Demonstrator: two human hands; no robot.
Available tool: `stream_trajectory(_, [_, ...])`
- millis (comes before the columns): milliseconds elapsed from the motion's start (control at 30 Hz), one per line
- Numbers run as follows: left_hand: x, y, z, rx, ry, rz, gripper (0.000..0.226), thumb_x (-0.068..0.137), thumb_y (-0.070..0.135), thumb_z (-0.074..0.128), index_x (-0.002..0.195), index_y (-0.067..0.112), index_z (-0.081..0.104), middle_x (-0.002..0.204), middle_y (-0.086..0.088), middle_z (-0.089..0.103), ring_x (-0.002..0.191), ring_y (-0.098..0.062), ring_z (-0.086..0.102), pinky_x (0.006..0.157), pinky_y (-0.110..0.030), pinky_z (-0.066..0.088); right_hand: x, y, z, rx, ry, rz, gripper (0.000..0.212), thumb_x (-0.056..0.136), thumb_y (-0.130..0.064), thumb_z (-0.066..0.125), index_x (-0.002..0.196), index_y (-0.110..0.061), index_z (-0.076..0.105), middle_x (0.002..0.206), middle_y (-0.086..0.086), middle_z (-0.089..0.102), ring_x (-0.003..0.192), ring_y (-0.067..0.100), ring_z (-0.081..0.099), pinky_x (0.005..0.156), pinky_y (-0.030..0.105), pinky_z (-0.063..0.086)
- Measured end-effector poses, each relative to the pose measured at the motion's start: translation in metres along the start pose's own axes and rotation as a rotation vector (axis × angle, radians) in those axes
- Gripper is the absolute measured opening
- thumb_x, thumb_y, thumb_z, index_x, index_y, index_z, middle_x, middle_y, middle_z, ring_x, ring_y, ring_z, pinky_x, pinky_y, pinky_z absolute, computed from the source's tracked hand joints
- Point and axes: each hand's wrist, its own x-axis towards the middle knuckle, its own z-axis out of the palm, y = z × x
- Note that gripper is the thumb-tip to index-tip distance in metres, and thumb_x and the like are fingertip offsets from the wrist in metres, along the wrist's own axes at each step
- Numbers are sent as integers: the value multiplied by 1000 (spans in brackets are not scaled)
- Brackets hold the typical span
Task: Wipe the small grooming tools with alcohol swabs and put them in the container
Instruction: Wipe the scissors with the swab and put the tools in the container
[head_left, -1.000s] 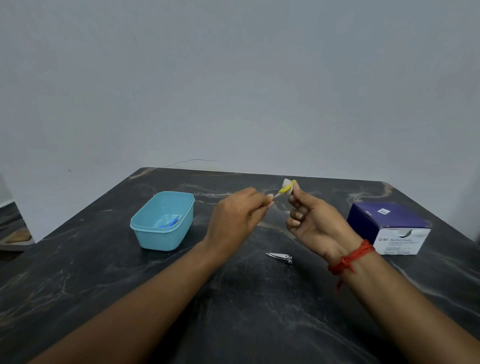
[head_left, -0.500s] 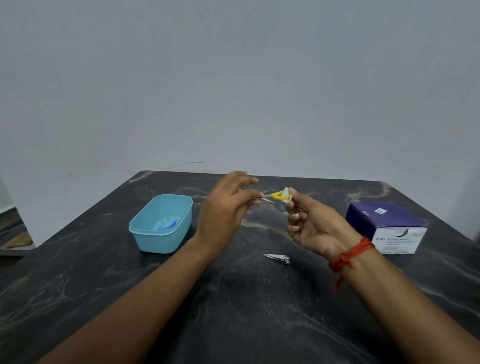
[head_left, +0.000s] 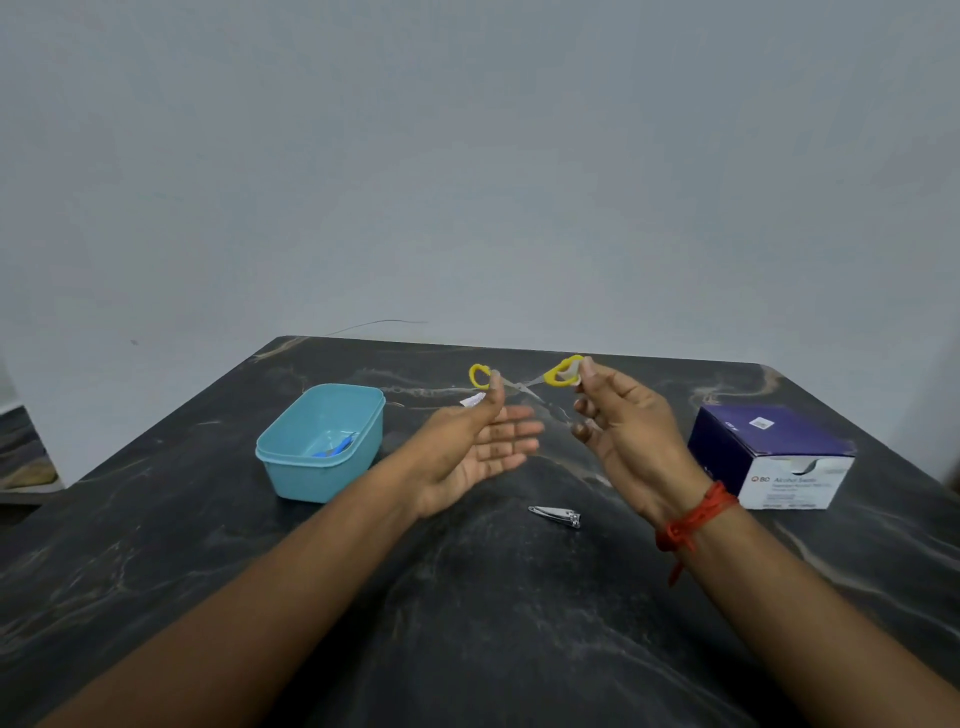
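Small scissors (head_left: 519, 387) with yellow handle loops hang spread wide between my hands above the table. One loop sits at the tip of my left hand's (head_left: 478, 441) raised thumb, with the palm up and the fingers straight. My right hand (head_left: 618, 426) pinches the other loop together with a white alcohol swab (head_left: 572, 371) between thumb and forefinger. The blades point down toward my right fingers. A steel nail clipper (head_left: 556, 516) lies on the table below my hands. The teal container (head_left: 311, 478) stands to the left with a blue tool (head_left: 335, 447) inside.
A purple and white box of alcohol swabs (head_left: 769, 457) stands at the right. A small white wrapper (head_left: 472, 399) lies on the dark marble table (head_left: 467, 623) behind my left thumb. A plain grey wall rises behind the table's far edge.
The scissors were shut and held close between both hands. My hands have moved apart and the handles are now spread wide, with my left palm turned up.
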Motion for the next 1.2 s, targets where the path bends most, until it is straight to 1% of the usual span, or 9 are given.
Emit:
stream_trajectory(167, [5,1,-8,-110,87,161,22,93,26,63,101,8,72,101,-10,76,91,-17,72,86,-28,58,-1,11,2,-65,-13,79,21,90,-26,67,101,-10,75,82,-7,64,67,5,45,61,24,39])
stream_trajectory(367, [3,7,-11,-214,125,217,17,92,10,66,105,1,71,101,-14,76,86,-17,75,76,-25,61,1,10,-4,-97,-133,203,39,78,-33,72,104,-4,73,82,-4,65,63,6,45,56,23,39])
stream_trajectory(467, [2,15,-18,-12,113,309,15,91,11,68,101,0,71,96,-12,76,83,-16,75,75,-23,59,2,5,-10,-144,-185,259,46,76,-33,72,108,0,69,81,-3,64,60,6,44,54,22,37])
stream_trajectory(700, [-3,21,-26,478,20,488,18,88,10,72,102,-1,74,90,-18,76,82,-22,71,79,-31,60,-1,-1,-17,-439,-267,419,20,79,-31,76,73,-12,72,70,0,62,57,8,41,53,23,30])
stream_trajectory(867, [-4,19,-23,748,-73,542,11,85,16,77,94,10,78,87,-7,78,82,-24,75,84,-39,60,-6,4,-11,-620,-281,333,23,89,-19,71,67,-11,70,53,-6,57,50,8,34,49,24,26])
stream_trajectory(967, [-5,18,-18,838,-96,566,12,84,21,79,94,14,79,84,-1,78,76,-9,70,74,-28,56,-6,9,-9,-639,-271,287,20,89,-15,71,70,-11,74,58,-4,62,52,9,33,47,23,26])
stream_trajectory(1033, [-5,20,-18,809,-91,564,13,83,18,79,95,13,79,85,-2,78,76,-8,70,74,-22,55,-5,12,-10,-614,-257,277,19,88,-19,72,71,-13,75,62,-1,63,53,9,32,47,24,25])
stream_trajectory(1100, [-6,22,-19,732,-90,543,12,83,13,79,95,12,79,88,-8,78,80,-17,73,80,-28,59,-6,12,-7,-572,-217,255,21,88,-24,73,71,-12,75,62,1,58,52,9,32,47,24,24])
stream_trajectory(1200, [-8,22,-19,675,-100,506,11,84,12,78,95,11,78,89,-13,78,83,-25,75,84,-33,59,-5,5,-5,-522,-56,54,25,91,-21,69,70,-6,72,54,-7,55,44,0,41,44,13,31])
